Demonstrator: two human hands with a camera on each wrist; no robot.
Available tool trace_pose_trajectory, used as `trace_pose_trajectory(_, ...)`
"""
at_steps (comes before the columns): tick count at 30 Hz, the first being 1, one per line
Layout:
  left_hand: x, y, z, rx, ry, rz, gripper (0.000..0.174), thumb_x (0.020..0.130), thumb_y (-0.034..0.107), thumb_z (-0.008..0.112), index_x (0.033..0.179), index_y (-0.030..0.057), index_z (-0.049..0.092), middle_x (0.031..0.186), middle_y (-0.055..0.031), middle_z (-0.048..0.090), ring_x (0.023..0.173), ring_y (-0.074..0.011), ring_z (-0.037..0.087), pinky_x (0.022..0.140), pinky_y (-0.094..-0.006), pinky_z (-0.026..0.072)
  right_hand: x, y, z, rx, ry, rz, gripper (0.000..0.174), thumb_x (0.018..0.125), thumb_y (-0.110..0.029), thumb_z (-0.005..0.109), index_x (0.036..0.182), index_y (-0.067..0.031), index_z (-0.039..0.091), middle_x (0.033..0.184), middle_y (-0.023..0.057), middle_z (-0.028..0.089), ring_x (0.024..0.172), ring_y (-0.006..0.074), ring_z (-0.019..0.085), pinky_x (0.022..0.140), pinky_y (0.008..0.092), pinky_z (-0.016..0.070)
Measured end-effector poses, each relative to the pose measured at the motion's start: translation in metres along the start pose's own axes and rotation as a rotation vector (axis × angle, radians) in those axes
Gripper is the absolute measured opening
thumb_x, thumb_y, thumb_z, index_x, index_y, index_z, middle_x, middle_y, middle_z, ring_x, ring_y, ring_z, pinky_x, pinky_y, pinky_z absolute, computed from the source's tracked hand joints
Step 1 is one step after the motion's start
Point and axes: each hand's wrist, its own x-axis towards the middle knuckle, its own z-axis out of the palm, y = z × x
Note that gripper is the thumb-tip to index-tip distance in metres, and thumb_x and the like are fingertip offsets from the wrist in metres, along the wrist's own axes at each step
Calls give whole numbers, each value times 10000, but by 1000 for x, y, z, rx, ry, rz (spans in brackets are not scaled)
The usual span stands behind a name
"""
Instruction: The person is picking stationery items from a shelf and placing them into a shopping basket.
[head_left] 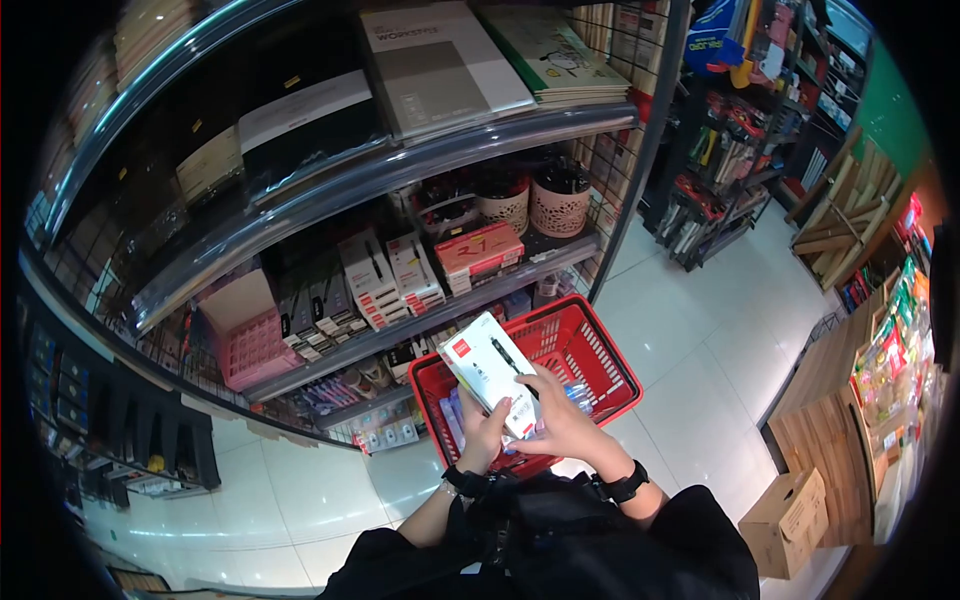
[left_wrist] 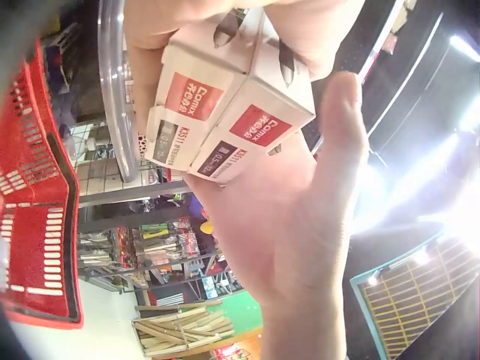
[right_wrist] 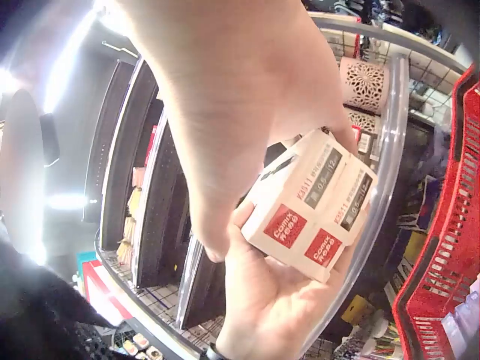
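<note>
Two white pen boxes with red Comix labels, pressed together, are held above the red basket [head_left: 622,405]; the upper box [head_left: 482,368] faces up in the head view. My left hand [head_left: 482,437] grips their left side, thumb on the edge. My right hand [head_left: 567,420] holds the right side and lower end. In the left wrist view the box ends [left_wrist: 259,124] show between my left hand [left_wrist: 169,26] and my right hand [left_wrist: 281,217]. The right wrist view shows the boxes [right_wrist: 300,214] between my right hand [right_wrist: 232,97] and my left palm [right_wrist: 274,307].
Shelves with notebooks [head_left: 440,75], pen boxes [head_left: 372,280], a red box [head_left: 480,255] and a pink crate [head_left: 245,335] stand ahead and left. Packaged items [head_left: 448,420] lie in the basket. A cardboard box [head_left: 790,520] and a wooden display [head_left: 820,420] are at right.
</note>
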Motion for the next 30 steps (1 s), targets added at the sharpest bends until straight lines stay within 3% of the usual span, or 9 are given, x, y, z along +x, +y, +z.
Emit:
trace_pose_trajectory(3, 4, -2, -3, 386, -75, 212, 643, 715, 43, 617, 1209, 13, 207, 1120, -116, 391, 1043, -195, 433, 873, -324, 374, -6, 6, -6, 109, 37, 13, 862, 579, -290, 745, 1227, -3, 254, 1265, 255, 262, 1200, 379, 272, 980, 407, 260)
trace_pose_trajectory(8, 5, -7, 6, 525, -125, 277, 704, 632, 86, 690, 1181, 8, 256, 1105, -119, 397, 1033, -214, 434, 880, -349, 359, 0, -4, -13, 163, 193, 82, 979, 574, -258, 762, 1288, -27, 133, 1311, 226, 195, 1252, 346, 194, 1003, 418, 226)
trace_pose_trajectory(13, -5, -8, 16, 658, -217, 303, 760, 556, 148, 763, 1146, 19, 302, 1082, -133, 455, 1019, -230, 479, 851, -352, 392, 10, -10, -6, 95, 303, 122, 1096, 575, -184, 747, 1255, -13, -95, 1212, 279, 286, 1167, 358, 338, 979, 417, 262)
trace_pose_trajectory(15, -10, -1, 23, 694, -219, 298, 782, 525, 166, 789, 1125, 15, 311, 1041, -143, 517, 969, -239, 538, 806, -357, 432, 7, -10, -5, 141, 320, 142, 1090, 573, -169, 740, 1257, -15, -95, 1206, 272, 293, 1157, 355, 348, 975, 419, 267)
trace_pose_trajectory(22, -17, 13, 30, 872, -258, 238, 790, 541, 131, 776, 1146, 4, 285, 1077, -145, 503, 1005, -228, 515, 836, -348, 411, 2, -5, -3, 261, 442, 135, 1065, 555, -190, 748, 1262, 40, -15, 1178, 240, 317, 1117, 334, 376, 956, 396, 293)
trace_pose_trajectory(25, -11, 6, 20, 599, -386, 299, 681, 660, 216, 695, 1165, -4, 295, 1123, -140, 475, 1075, -217, 462, 896, -336, 359, -2, 1, -4, 217, 467, 130, 1101, 544, -196, 752, 1275, 33, -39, 1181, 235, 293, 1108, 337, 391, 954, 393, 299)
trace_pose_trajectory(27, -5, -1, 8, 182, -357, 37, 556, 801, 322, 533, 1209, 18, 307, 1169, -113, 441, 1112, -221, 421, 940, -343, 311, -4, -2, -6, 241, 460, 114, 1098, 545, -197, 752, 1277, 27, -35, 1182, 234, 293, 1107, 338, 394, 955, 393, 299)
trace_pose_trajectory(28, 0, -7, 1, 182, -356, 38, 556, 801, 322, 533, 1209, 18, 307, 1169, -113, 441, 1112, -221, 421, 940, -343, 311, -5, -3, -7, 266, 455, 100, 1095, 546, -199, 751, 1279, 21, -32, 1183, 232, 293, 1106, 338, 396, 956, 392, 299)
trace_pose_trajectory(30, 9, -13, -11, 85, -270, -397, 522, 873, 418, 356, 1255, 66, 311, 1236, -103, 400, 1131, -248, 411, 938, -408, 325, -7, -3, -5, 280, 437, 69, 1098, 546, -180, 740, 1280, -10, -58, 1178, 223, 295, 1109, 330, 393, 951, 400, 304)
